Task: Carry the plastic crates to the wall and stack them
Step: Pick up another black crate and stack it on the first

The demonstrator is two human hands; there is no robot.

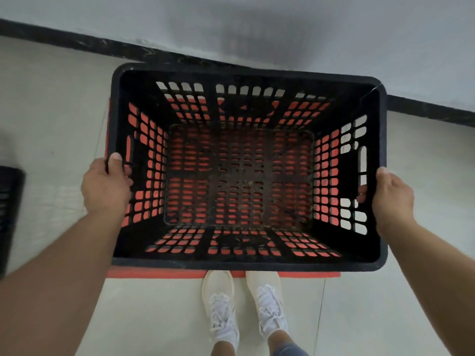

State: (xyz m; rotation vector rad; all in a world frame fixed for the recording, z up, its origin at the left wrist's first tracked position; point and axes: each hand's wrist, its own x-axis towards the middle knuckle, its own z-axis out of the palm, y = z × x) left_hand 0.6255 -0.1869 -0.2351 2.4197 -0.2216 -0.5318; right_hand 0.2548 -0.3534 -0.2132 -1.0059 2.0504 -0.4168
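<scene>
Black crate (246, 262) held over a red crate (223, 273) by the wall (257, 27).
Floor (56, 104) pale, dark skirting (77, 42) along the wall; black crate sat above the red one, red showing through its slots and past its near and left edges. A second dark crate (10, 217) at the left edge. Left hand (105, 186) and right hand (392, 199): each grip closed on a short-side rim. White shoes (244, 304) just below.
</scene>
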